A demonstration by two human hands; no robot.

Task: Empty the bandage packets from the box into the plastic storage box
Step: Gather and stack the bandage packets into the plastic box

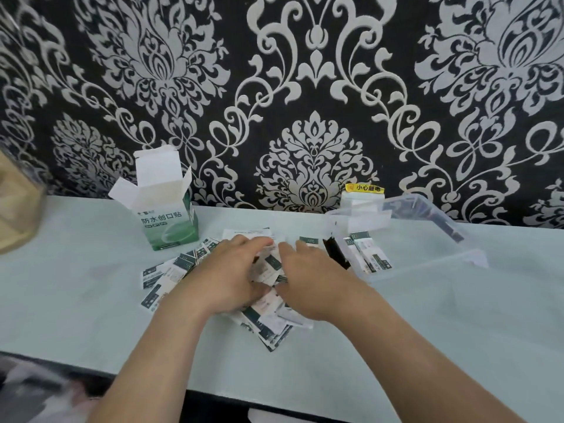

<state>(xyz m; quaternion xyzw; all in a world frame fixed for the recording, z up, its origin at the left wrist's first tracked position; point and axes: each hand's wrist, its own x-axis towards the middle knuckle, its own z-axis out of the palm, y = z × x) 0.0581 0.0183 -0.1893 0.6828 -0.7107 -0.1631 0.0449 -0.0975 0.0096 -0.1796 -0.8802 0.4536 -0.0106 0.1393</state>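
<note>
Gathering scattered packets (166,277) between left hand (232,270) and right hand (308,277) (both flat, fingers uncurled) for scooping into storage box (427,261), right.

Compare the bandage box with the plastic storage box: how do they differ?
The bandage box is opaque green-and-white card; the plastic storage box is clear. The bandage box stands tall and narrow; the plastic storage box is low and wide, with packets inside. Both are open-topped on the table.
</note>
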